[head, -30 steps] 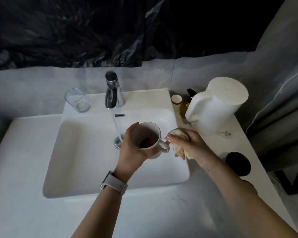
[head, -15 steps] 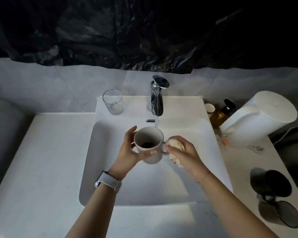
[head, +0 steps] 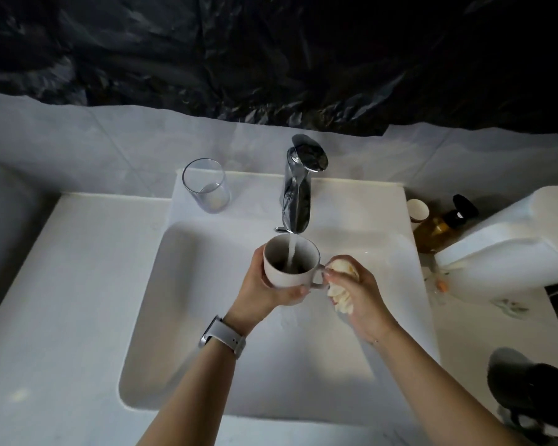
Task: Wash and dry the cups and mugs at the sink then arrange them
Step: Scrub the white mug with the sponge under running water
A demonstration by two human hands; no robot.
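White ceramic mug (head: 291, 263), frame centre, sits under the tap (head: 298, 188) stream, gripped round its body by the left hand (head: 264, 286); the right hand (head: 356, 292) clutches a sponge (head: 342, 286) beside the handle. Risk: wet glaze slipping, mug striking the sink (head: 207, 252)

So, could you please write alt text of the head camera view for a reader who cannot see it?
A left hand holds a white mug under the running faucet over a white sink, while the right hand grips a pale sponge beside the mug's handle. A clear glass stands on the sink's back ledge.
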